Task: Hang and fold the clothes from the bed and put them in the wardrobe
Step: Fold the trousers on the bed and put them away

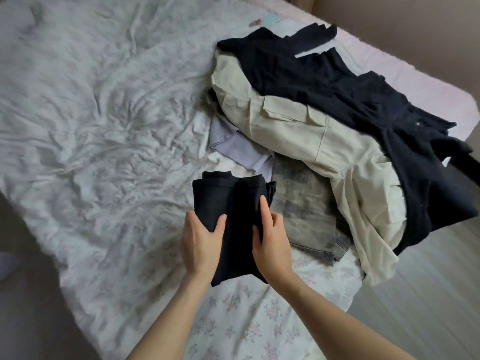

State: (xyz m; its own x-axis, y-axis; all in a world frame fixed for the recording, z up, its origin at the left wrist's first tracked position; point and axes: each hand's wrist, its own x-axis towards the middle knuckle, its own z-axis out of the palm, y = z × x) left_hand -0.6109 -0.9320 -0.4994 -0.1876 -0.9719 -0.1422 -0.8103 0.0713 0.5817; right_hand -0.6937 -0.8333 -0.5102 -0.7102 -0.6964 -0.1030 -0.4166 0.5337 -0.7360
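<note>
Currently, my left hand (200, 240) and right hand (271, 240) grip one half-folded black garment (231, 201); unsorted pile (324, 131) remains on bed (104, 113).

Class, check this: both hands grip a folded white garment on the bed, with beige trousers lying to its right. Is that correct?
Not quite. The head view shows the left hand and right hand gripping a folded black garment, not white. The beige trousers do lie to its right on the bed.

Bed (91, 126) fills most of the frame, covered by a wrinkled white floral sheet. Beige wall (415, 29) occupies the upper right. Pale floor (428, 294) at lower right. Lighting soft, diffuse.
</note>
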